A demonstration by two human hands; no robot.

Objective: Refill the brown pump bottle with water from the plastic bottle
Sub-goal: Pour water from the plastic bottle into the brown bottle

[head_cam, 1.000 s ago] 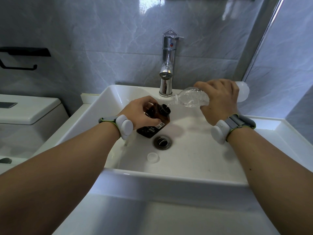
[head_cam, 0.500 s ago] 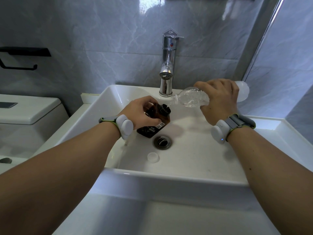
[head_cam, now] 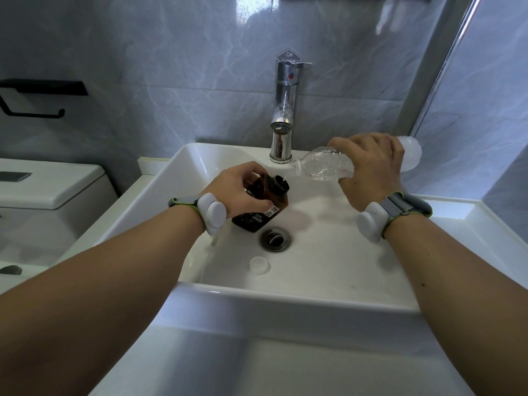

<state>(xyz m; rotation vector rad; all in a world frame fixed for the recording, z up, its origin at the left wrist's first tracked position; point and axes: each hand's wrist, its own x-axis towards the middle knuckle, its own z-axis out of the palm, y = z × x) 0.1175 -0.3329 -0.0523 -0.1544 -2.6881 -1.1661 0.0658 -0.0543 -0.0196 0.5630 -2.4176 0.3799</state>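
Observation:
The brown pump bottle (head_cam: 264, 205) has no pump on it, and its dark open neck tilts toward the right over the white sink basin (head_cam: 328, 261). My left hand (head_cam: 240, 190) grips its side from the left. My right hand (head_cam: 368, 164) holds the clear plastic bottle (head_cam: 320, 167) nearly level, with its mouth just above and right of the brown bottle's opening. A thin stream of water runs from that mouth into the neck. The plastic bottle's base sticks out past my right hand.
A small white bottle cap (head_cam: 259, 264) lies in the basin near the front, below the metal drain (head_cam: 275, 239). The chrome faucet (head_cam: 283, 115) stands behind the bottles. A toilet tank (head_cam: 51, 184) is at the left, and a black paper holder (head_cam: 34, 98) hangs on the wall.

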